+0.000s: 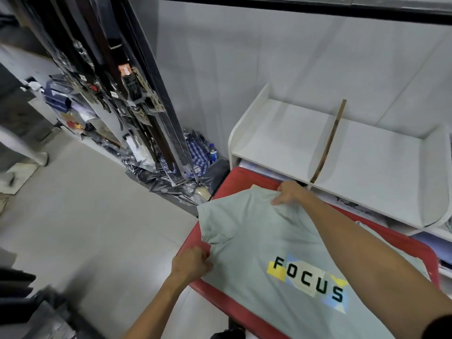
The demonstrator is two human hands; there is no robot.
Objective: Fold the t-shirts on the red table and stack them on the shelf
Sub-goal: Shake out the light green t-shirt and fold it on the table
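A pale grey-green t-shirt with a "FOCUS" print lies spread on the red table, its left sleeve hanging over the table's left edge. My left hand pinches the shirt's near left side by the sleeve seam. My right hand grips the shirt's far edge near the table's back, with my arm stretched across the cloth. The white shelf stands just behind the table, its top split by a thin wooden divider.
Belts hang on a dark rack at the left, above a heap of plastic-wrapped clothes on the floor. Packaged garments show in the shelf's lower compartment. Light tiled floor lies left of the table.
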